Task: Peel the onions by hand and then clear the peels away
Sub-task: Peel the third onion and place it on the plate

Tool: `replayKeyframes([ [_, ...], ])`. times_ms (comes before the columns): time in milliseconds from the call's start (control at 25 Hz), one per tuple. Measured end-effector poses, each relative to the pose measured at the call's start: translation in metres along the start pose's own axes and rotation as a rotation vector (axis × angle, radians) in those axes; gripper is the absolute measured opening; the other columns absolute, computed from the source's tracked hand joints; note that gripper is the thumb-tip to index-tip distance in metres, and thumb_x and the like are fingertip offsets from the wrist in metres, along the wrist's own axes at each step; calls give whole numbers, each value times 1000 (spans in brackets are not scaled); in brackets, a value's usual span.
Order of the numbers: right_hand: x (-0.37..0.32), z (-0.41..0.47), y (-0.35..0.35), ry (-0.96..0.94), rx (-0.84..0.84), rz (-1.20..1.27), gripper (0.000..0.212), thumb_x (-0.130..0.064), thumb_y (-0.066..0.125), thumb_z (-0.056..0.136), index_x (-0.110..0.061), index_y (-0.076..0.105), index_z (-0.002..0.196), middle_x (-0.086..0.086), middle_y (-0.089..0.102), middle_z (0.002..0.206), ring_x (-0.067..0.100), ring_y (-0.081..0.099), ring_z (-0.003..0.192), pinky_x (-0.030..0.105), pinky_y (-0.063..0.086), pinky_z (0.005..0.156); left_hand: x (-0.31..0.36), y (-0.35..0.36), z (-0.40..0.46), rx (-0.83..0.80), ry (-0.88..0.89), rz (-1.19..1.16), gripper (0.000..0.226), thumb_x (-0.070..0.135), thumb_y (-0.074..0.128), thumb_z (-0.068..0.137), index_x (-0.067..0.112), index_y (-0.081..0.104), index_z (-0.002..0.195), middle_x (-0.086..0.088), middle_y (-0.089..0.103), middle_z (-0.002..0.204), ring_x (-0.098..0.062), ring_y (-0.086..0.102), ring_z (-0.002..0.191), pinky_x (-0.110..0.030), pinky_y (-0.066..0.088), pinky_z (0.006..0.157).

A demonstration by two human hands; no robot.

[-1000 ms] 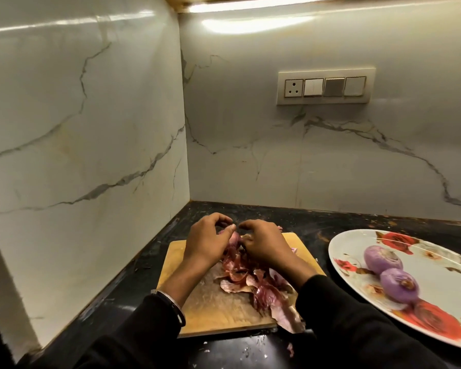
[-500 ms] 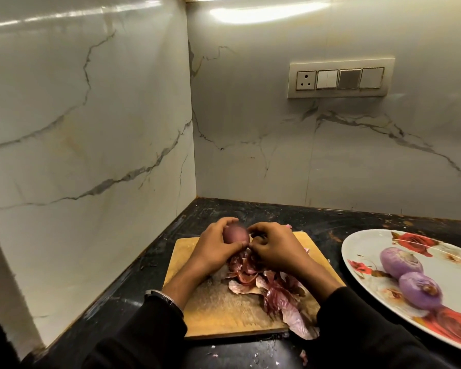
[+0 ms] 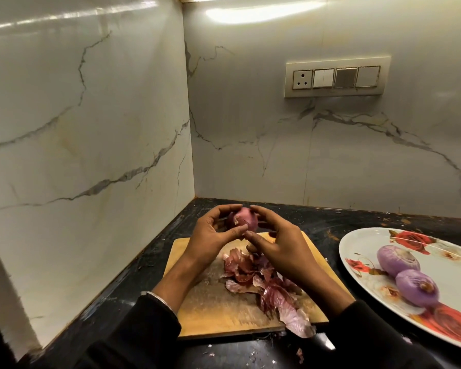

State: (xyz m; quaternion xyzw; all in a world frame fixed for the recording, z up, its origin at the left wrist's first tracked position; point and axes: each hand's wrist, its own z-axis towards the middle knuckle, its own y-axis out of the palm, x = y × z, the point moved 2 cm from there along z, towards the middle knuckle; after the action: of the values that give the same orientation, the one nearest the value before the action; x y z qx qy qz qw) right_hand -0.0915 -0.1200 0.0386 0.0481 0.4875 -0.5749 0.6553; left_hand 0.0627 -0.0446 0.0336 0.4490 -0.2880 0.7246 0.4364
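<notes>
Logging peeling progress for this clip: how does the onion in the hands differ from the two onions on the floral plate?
The held onion is reddish-pink with a flap of skin still clinging; the plate onions are pale purple and fully peeled. The held onion is up off the cutting board, gripped between the left hand and the right hand; the plate onions rest untouched, side by side on the floral plate. All three are whole and round.

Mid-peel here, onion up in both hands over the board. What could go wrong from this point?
1. The onion is held in the air by the left hand and right hand; a slip could send it rolling across the counter.
2. The peel pile overhangs the near edge of the cutting board; scraps may scatter further.
3. The plate sits close on the right, so the right forearm could nudge it.
</notes>
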Motion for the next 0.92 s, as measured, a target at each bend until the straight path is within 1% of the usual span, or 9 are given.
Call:
replayKeyframes([
  [80, -1, -7, -2, 21, 5, 106, 65, -27, 75, 83, -28, 49, 142, -4, 64, 127, 6, 66, 106, 32, 59, 88, 2, 6, -4, -58, 20, -52, 37, 9, 76, 79, 15, 70, 115, 1, 72, 115, -16, 67, 110, -34, 58, 88],
  [200, -2, -13, -6, 77, 56, 204, 58, -25, 75, 83, -26, 55, 137, -2, 65, 123, 12, 71, 96, 35, 62, 79, 4, 17, -9, -98, 27, -125, 29, 7, 70, 83, 9, 71, 111, 0, 71, 118, -17, 67, 112, -33, 59, 84],
  [320, -2, -15, -6, 101, 83, 260, 51, -23, 75, 84, -25, 58, 132, -4, 65, 117, 18, 70, 98, 39, 61, 79, 2, 24, -11, -76, -10, -214, 17, 5, 65, 88, 9, 73, 102, -3, 70, 121, -20, 68, 110, -36, 60, 83],
  [400, -3, -15, -4, 83, 81, 259, 50, -21, 76, 83, -24, 58, 130, -5, 65, 115, 18, 70, 97, 39, 61, 79, 1, 23, -10, -47, -36, -236, 16, 10, 63, 88, 8, 74, 100, -4, 70, 120, -23, 69, 109, -40, 60, 84],
  [520, -3, -15, -2, 59, 89, 259, 50, -19, 77, 83, -23, 59, 129, -6, 64, 116, 15, 70, 96, 35, 62, 77, 1, 22, -7, -16, -53, -241, 25, 17, 64, 83, 3, 74, 102, -6, 72, 117, -24, 70, 107, -41, 60, 86],
  [600, -5, -15, 0, 42, 79, 234, 50, -22, 77, 83, -23, 59, 129, -8, 63, 117, 9, 67, 98, 29, 60, 79, 3, 20, -7, -15, -43, -235, 27, 17, 66, 81, 1, 73, 102, -7, 73, 113, -23, 70, 106, -41, 60, 87],
  [760, -8, -17, 4, 10, 21, 184, 53, -29, 80, 79, -26, 58, 126, -18, 61, 110, -6, 63, 90, 16, 55, 69, -1, 18, -6, 4, -63, -250, 23, 19, 70, 76, 1, 72, 90, -9, 72, 108, -25, 69, 103, -41, 60, 85],
  [840, -7, -17, 5, 11, 13, 153, 51, -31, 79, 79, -27, 57, 125, -20, 60, 108, -8, 62, 89, 14, 54, 67, -2, 17, -5, 17, -86, -244, 21, 19, 70, 74, 2, 70, 85, -10, 69, 108, -25, 68, 102, -44, 60, 86],
  [920, -4, -16, 6, 5, 17, 138, 48, -32, 77, 82, -27, 59, 127, -15, 63, 111, -4, 65, 88, 15, 55, 68, -1, 18, -6, 18, -94, -223, 18, 20, 70, 73, 5, 68, 82, -8, 68, 106, -21, 69, 98, -44, 61, 82],
])
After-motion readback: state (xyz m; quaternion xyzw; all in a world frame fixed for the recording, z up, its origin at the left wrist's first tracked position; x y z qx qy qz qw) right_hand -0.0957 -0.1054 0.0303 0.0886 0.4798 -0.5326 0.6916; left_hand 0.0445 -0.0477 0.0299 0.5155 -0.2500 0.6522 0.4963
